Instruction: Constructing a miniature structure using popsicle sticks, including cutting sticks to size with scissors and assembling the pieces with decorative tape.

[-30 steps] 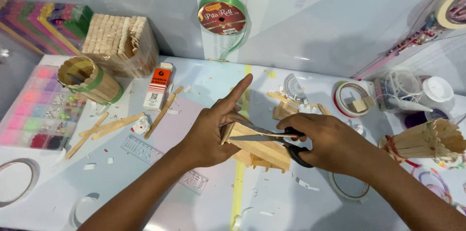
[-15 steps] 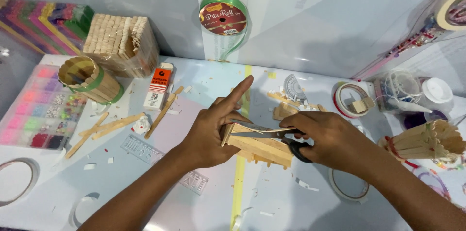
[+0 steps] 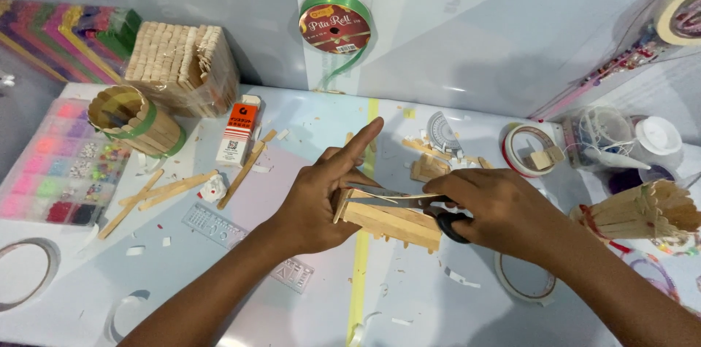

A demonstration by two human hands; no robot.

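a small upright box (image 3: pixel 238 133) lies flat on my surface, far left of centre, just beside the stack of wooden sticks; it is white with an orange-red upper half and a dark printed square near its lower end. on the far wall, above the middle, hangs a spool of green ribbon (image 3: pixel 334 24) whose round face carries a dark red label with a pale strip below it. the wooden sticks at far left sit in a clear plastic wrapper (image 3: pixel 181 66), shiny and creased. at the left edge lies a clear compartment case (image 3: pixel 55 162) of pink, green and red beads. i see no signs or screens.
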